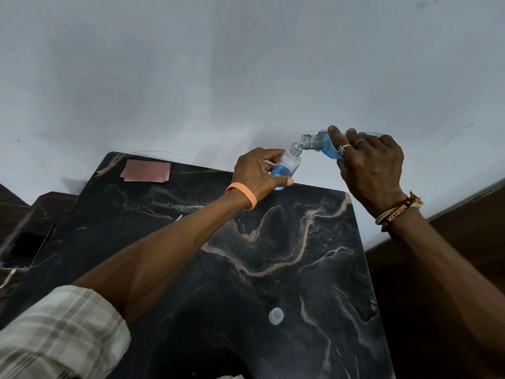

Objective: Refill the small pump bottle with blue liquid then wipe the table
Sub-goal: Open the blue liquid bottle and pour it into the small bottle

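Blue liquid (331, 152) is trickling from the tilted refill bottle (318, 143) your right hand (370, 166) is gripping into the small pump bottle (288, 166) your left hand (255, 175) is clasping above the tabletop's (246, 269) far edge. With narrow mouths barely meeting, any wobble is risking a spill.

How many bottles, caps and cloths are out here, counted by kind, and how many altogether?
Bottles: 2, a small bottle in the left hand and a bigger bottle in the right hand
Caps: 1, a white cap on the table
Cloths: 1, a pink cloth on the table
Total: 4
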A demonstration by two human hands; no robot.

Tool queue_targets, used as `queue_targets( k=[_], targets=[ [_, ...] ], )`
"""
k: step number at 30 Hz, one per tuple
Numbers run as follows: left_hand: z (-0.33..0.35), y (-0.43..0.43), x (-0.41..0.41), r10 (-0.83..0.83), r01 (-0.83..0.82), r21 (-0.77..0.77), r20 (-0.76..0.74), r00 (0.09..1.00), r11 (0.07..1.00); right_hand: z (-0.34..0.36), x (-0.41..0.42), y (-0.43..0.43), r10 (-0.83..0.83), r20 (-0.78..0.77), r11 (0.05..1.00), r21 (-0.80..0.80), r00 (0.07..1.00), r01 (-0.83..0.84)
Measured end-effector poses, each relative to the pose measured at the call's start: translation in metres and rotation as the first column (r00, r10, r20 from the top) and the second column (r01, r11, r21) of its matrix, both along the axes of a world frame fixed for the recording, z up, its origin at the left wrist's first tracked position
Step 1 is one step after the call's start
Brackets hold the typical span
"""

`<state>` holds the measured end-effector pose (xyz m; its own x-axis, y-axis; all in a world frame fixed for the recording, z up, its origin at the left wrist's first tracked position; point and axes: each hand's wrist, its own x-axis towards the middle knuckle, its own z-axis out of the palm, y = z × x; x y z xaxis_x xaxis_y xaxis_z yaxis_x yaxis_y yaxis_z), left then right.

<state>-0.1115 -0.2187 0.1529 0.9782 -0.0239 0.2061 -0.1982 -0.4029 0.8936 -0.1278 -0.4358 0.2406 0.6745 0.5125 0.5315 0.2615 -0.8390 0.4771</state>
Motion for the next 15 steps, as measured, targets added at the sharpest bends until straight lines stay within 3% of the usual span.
queue_targets(
  k=[15],
  targets=[
    [-0.0006, 0.0001, 0.0009, 0.011, -0.011, 0.007, 0.022, 1.0, 1.0, 0.0041, -0.0028, 0.0027, 0.018, 0.001, 1.0, 0.012, 1.0, -0.018]
  ],
)
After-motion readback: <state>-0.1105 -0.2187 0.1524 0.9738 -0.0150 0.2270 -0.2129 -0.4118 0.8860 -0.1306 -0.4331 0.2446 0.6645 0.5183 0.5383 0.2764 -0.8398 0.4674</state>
